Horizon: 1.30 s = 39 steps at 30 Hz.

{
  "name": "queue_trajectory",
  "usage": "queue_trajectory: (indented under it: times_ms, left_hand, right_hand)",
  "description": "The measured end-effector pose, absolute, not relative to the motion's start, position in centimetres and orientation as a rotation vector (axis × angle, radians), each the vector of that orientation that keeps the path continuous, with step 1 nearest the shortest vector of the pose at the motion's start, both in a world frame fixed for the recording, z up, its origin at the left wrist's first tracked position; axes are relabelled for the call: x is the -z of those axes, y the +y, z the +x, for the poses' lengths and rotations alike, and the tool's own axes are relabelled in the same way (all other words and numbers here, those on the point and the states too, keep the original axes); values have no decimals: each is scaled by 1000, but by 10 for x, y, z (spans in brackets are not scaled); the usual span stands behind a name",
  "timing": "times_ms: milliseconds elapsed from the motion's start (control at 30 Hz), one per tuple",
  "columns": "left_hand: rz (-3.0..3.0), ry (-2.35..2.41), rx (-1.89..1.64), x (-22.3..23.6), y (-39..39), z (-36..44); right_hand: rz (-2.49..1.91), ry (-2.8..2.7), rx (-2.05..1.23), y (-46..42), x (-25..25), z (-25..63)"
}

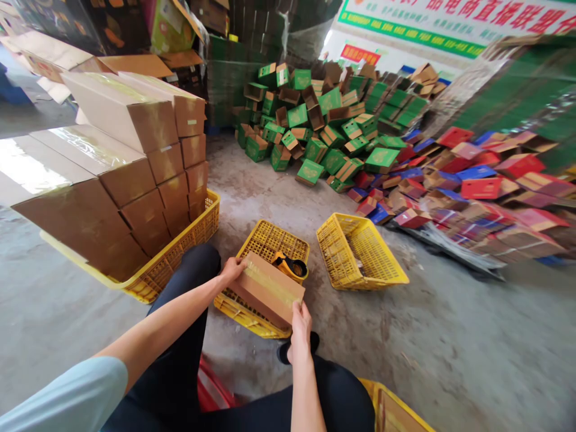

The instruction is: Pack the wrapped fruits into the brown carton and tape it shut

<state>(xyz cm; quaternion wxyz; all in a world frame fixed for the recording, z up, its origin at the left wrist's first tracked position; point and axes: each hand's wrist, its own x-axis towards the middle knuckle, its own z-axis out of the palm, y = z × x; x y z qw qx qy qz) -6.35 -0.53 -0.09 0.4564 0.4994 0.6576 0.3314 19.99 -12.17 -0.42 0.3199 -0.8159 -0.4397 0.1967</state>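
Between my two hands is a brown cardboard box (270, 287) with clear yellowish tape along its top. My left hand (233, 270) grips its far left end, and my right hand (300, 318) closes on its near right corner. The box is over an upturned yellow plastic crate (272, 234); whether it rests on the crate or is held just above, I cannot tell. Behind the box, a tape dispenser (290, 264) with a yellow roll lies on the crate. The undersides of the box and some fingers are hidden.
At left, taped brown boxes (135, 114) are stacked in a large yellow crate (180, 255). Another yellow crate (360, 252) sits right of the work crate. Green cartons (333, 162) and red and blue cartons (481, 188) lie heaped beyond. Part of a crate (396, 408) shows at bottom right.
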Motion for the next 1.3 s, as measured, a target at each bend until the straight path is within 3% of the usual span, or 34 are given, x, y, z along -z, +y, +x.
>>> queue_trajectory:
  times_ms: [467,833,1067,1300]
  left_hand:
    - [1421,1697,-704,-2,-20,-47]
    - [1214,1675,-869,7,-14,-44]
    - [1076,1681,-915,10,-6,-42]
    - [1050,1670,-915,9,-6,-43]
  right_hand:
    - [-2359,-1055,-602,-116,3,199]
    - [-2390,-1110,-598,-114,8,191]
    - [-2360,-1615,-566,-117,3,182]
    - [-2343,-1578,-631,-116,7,189]
